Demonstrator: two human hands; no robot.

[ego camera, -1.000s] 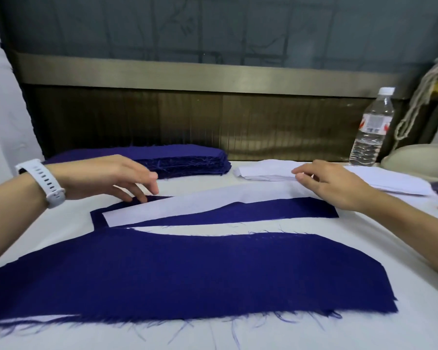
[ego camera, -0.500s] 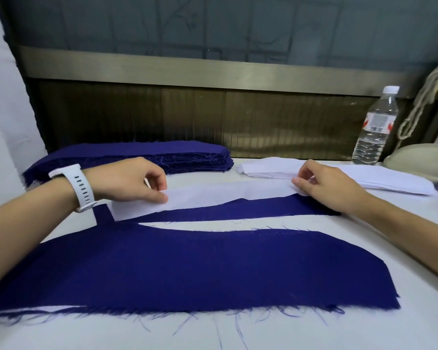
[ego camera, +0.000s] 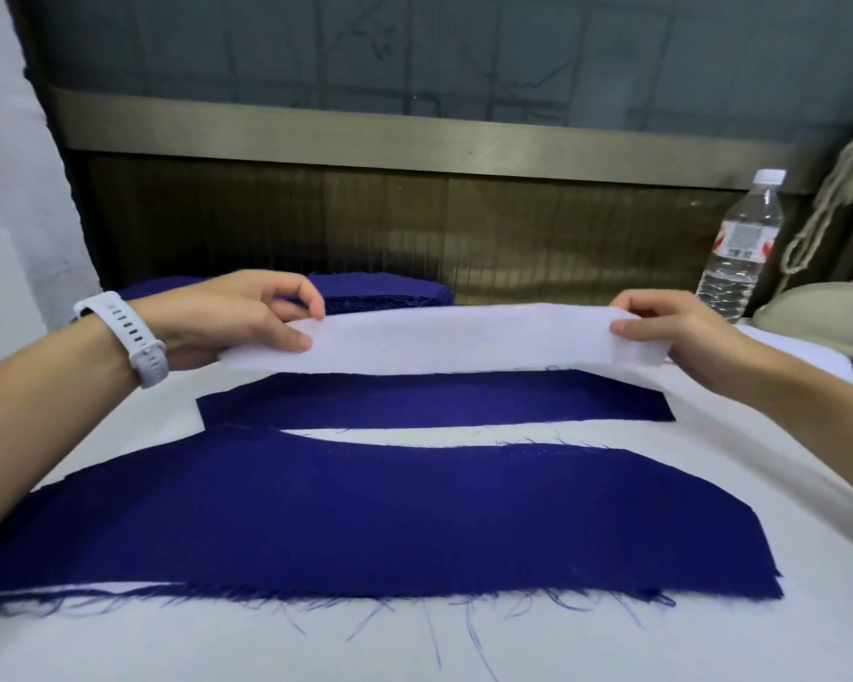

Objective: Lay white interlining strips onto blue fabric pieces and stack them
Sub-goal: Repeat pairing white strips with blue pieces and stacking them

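Now two hands hold one white strip (ego camera: 464, 344) up off the table (ego camera: 464, 647): the left hand (ego camera: 247, 317) pinches its left end between thumb and forefinger, and the right hand (ego camera: 675, 332) pinches its right end between thumb and curled fingers, so the strip hangs stretched flat between them. It hovers above the far edge of the narrow piece (ego camera: 434, 398), one of two loose blue pieces lying on the table. The other, the wide piece (ego camera: 365, 519), lies nearer the person, its frayed threads trailing over the near edge, and its far left corner meets the narrow piece. One stack (ego camera: 390, 292) of blue pieces sits at the back, partly hidden behind the left hand and the strip. One bottle (ego camera: 739, 248) stands at the back right, and one white watch (ego camera: 129, 332) is on the left wrist. Half a second ago the strip lay on the narrow piece, covering its far half, with both hands already at its ends; it has since been lifted clear, and the narrow piece now shows blue along its whole length. Both loose blue pieces lie where they did, and the bottle and the stack have not shifted.
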